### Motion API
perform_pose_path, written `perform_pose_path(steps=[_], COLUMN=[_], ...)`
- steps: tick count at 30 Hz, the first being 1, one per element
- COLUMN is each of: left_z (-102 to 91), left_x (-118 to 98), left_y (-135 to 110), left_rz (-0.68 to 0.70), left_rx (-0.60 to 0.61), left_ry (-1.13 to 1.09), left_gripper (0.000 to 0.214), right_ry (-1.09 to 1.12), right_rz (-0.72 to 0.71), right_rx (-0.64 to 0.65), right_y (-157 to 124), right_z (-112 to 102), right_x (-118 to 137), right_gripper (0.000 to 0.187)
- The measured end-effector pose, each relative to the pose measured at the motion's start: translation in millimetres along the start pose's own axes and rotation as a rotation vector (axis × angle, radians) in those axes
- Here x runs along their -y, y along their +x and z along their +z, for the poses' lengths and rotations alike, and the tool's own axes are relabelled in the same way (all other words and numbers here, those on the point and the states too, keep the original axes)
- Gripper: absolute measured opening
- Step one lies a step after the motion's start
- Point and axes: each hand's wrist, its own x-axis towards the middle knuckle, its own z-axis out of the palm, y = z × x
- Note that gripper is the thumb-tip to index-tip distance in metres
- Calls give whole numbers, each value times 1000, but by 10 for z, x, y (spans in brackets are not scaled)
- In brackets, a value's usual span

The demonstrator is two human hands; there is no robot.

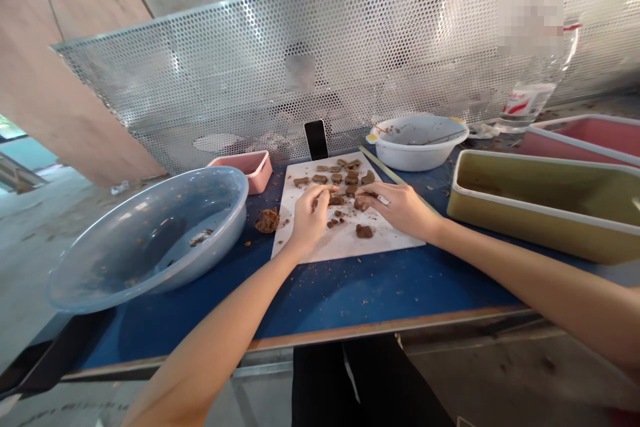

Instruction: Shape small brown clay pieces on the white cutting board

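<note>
A white board lies on the blue table, scattered with brown crumbs. Over its left half is my left hand, fingers curled in, with a bit of brown clay-like material showing between thumb and fingers. My right hand pinches a small brown clay-like piece just above the board. Beyond both hands, several similar shaped pieces sit in loose rows. One more brown piece rests nearer to me. A rough brown lump is at the board's left edge.
A large blue basin stands left, beside a small pink box. A phone leans against the perforated metal screen. Behind right are a white basin and a plastic bottle; an olive trough is at right.
</note>
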Motion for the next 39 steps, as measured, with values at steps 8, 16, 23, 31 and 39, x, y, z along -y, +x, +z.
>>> perform_pose_path(steps=[8, 16, 23, 31, 39], left_z=[7, 14, 20, 19, 33], left_x=[-16, 37, 30, 38, 38], left_y=[-17, -18, -21, -20, -30], left_rz=[-1, -11, -31, -25, -29], left_rx=[29, 27, 22, 18, 16], left_ry=[4, 17, 22, 10, 0], left_gripper=[32, 31, 34, 27, 26], right_ry=[123, 99, 47, 43, -22], right_rz=[22, -45, -81, -146, -123], right_rx=[79, 131, 60, 43, 94], right_y=[3, -5, -2, -25, -22], right_z=[64, 24, -19, -29, -53], right_x=[-70, -13, 42, 44, 56], right_gripper=[32, 36, 31, 25, 42])
